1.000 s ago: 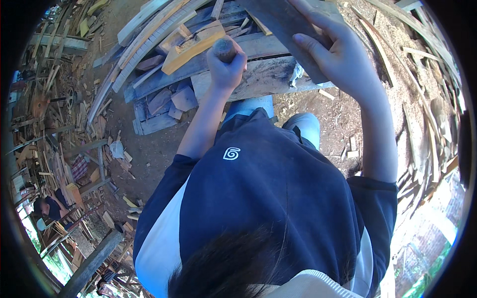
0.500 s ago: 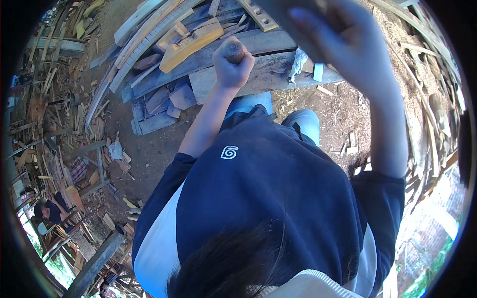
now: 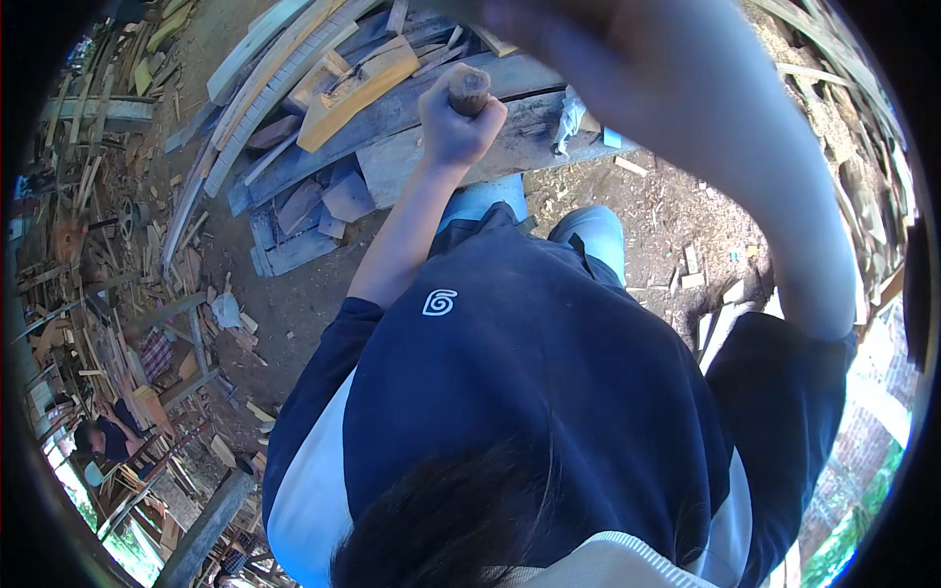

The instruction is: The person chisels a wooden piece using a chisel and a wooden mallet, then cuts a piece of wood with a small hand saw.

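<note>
My left hand is wrapped round a thick, round wooden handle, whose blunt end points up at me. The handle's lower end is hidden below my fist, over grey wooden planks. My right hand is raised high at the top edge, large and blurred. It seems closed on a dark thing that the frame edge cuts off, so its kind does not show. Left of my left fist lies a yellowish block of wood with a hollowed, rough upper side.
Long pale wood strips lie at the upper left, with offcuts below the planks. A whitish rag hangs by a small blue piece. Scrap wood lines both sides. Another person is far off, lower left.
My right hand and forearm have swung closer and further up, with the elbow moving out to the right. My left hand keeps its grip on the handle, which leans slightly more.
</note>
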A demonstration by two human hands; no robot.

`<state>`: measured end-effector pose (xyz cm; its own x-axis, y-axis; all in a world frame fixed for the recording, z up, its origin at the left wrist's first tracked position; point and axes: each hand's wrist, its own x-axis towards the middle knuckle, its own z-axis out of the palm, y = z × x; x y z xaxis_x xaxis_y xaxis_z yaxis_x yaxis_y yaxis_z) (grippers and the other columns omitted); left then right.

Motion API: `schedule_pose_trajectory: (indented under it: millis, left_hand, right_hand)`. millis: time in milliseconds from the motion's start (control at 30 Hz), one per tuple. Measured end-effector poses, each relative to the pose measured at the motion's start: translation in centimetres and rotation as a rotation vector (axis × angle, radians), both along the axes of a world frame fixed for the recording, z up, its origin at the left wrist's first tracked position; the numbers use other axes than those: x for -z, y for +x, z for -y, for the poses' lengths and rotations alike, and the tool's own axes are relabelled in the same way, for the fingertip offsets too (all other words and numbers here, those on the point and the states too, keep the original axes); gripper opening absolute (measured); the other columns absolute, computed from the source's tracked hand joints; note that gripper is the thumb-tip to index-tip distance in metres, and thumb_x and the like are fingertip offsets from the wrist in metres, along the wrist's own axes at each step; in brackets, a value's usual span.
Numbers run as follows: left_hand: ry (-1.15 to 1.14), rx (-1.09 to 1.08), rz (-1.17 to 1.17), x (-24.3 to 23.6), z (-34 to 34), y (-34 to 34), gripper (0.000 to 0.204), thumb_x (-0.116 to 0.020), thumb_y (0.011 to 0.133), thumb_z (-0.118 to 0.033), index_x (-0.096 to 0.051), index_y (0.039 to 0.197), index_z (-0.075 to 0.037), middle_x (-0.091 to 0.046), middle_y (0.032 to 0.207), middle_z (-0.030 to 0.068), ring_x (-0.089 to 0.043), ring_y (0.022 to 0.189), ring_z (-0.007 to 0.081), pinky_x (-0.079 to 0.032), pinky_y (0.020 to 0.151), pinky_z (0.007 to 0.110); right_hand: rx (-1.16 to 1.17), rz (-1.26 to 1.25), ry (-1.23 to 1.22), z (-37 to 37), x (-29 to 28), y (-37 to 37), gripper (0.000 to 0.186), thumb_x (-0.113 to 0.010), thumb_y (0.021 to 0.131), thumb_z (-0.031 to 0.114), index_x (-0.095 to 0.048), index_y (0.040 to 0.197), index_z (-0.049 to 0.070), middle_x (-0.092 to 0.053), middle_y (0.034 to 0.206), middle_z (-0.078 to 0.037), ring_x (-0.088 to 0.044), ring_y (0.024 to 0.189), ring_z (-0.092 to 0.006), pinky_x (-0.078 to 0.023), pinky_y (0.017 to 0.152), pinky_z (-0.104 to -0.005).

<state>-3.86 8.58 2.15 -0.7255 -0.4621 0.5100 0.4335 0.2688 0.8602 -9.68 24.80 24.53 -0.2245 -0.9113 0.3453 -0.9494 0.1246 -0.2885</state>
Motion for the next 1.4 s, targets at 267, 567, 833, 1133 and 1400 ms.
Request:
schedule_pose_trajectory:
  millis: [267, 567, 833, 1133, 1400]
  left_hand:
    - [0.049, -0.103, -0.105, 1.0, -2.0, -3.4, 0.016, -0.073, 0.076, -0.006, -0.057, 0.077, -0.004, -0.055, 0.064, -0.0016, -0.05, 0.059, 0.0056, -0.043, 0.055, 0.023]
    - [0.018, -0.07, 0.06, 2.0, 1.6, -0.1, 0.013, -0.069, 0.07, -0.004, -0.059, 0.077, -0.004, -0.061, 0.067, 0.0014, -0.057, 0.06, 0.0104, -0.047, 0.058, 0.026]
    - [0.025, -0.036, -0.093, -0.2, -0.3, -0.7, 0.012, -0.069, 0.088, -0.011, -0.062, 0.09, -0.002, -0.065, 0.075, 0.0021, -0.062, 0.063, 0.01, -0.047, 0.056, 0.024]
    - [-0.094, -0.063, -0.073, 0.5, 0.8, -0.2, 0.013, -0.067, 0.07, 0.0, -0.06, 0.082, -0.002, -0.063, 0.069, 0.002, -0.059, 0.062, 0.0091, -0.048, 0.059, 0.025]
    - [0.027, -0.027, 0.012, 1.7, 1.7, 0.4, 0.01, -0.065, 0.071, 0.002, -0.059, 0.076, -0.003, -0.061, 0.066, 0.0021, -0.06, 0.06, 0.0117, -0.048, 0.059, 0.026]
  right_hand:
    - [0.116, -0.131, 0.152, 0.4, 4.2, 2.8, 0.071, -0.067, 0.084, 0.015, -0.043, 0.146, 0.039, -0.067, 0.083, -0.008, -0.067, 0.066, -0.0212, -0.053, 0.053, -0.0326]
    - [0.043, -0.02, -0.141, -0.1, -1.8, 0.8, 0.051, -0.057, 0.091, 0.003, -0.045, 0.14, 0.001, -0.067, 0.084, -0.016, -0.065, 0.064, -0.022, -0.052, 0.06, -0.0323]
    - [0.188, 0.18, 0.087, -0.6, 0.7, 1.6, 0.033, -0.06, 0.088, 0.024, -0.062, 0.12, 0.013, -0.064, 0.074, -0.008, -0.066, 0.068, -0.0194, -0.054, 0.061, -0.0317]
    - [0.394, 0.086, 0.405, 0.9, -0.6, 2.3, 0.045, -0.059, 0.089, 0.025, -0.058, 0.133, 0.028, -0.067, 0.074, -0.008, -0.068, 0.065, -0.0241, -0.055, 0.061, -0.0343]
    - [0.195, 0.005, -0.008, 0.8, -1.5, 1.3, 0.027, -0.062, 0.093, 0.021, -0.07, 0.118, 0.022, -0.07, 0.08, -0.01, -0.068, 0.065, -0.0216, -0.054, 0.06, -0.0325]
